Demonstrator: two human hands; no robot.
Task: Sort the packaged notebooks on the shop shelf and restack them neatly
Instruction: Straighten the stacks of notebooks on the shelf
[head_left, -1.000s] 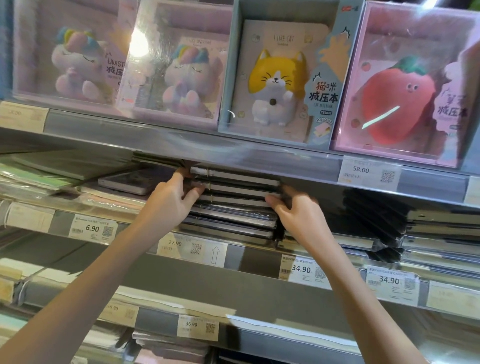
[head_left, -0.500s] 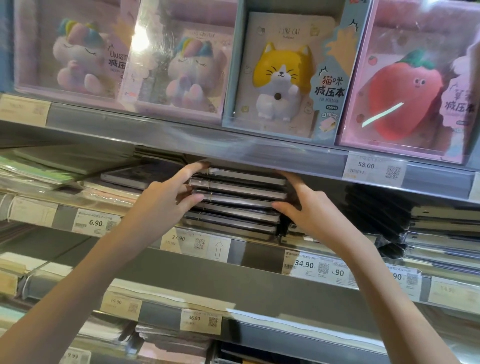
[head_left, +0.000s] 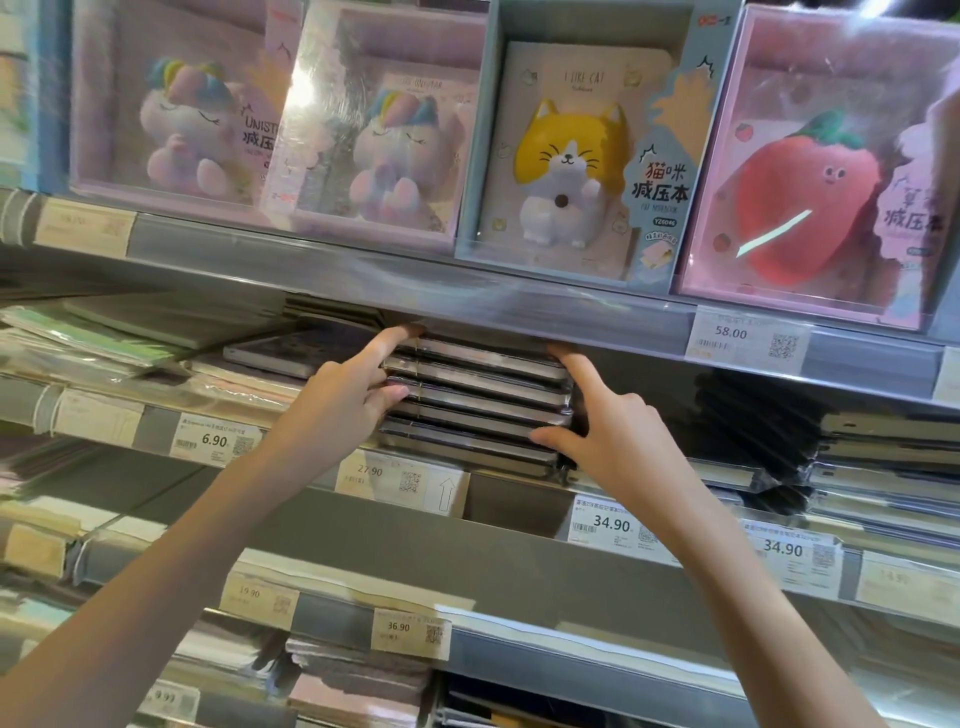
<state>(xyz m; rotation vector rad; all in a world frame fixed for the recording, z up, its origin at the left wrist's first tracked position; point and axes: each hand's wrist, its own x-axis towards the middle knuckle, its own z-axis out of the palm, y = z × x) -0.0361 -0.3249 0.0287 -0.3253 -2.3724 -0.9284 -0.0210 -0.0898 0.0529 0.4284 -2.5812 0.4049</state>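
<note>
Hands are bracketing the stack of packaged notebooks on the middle shelf: our left hand and right hand are pressing its ends with near-straight fingers. Uneven pressing is risking slick wrappers sliding backward, skewing the stack.

Both bare forearms reach up and forward from the lower corners of the view, converging toward the middle. The left hand is raised with its back to the camera, index finger stretched up and to the right, the other fingers bent inward toward the right hand. The right hand sits level with it and a short way apart, back also toward the camera, index finger extended up and to the left, thumb pointing left toward the left hand. Both wrists are nearly straight.
</note>
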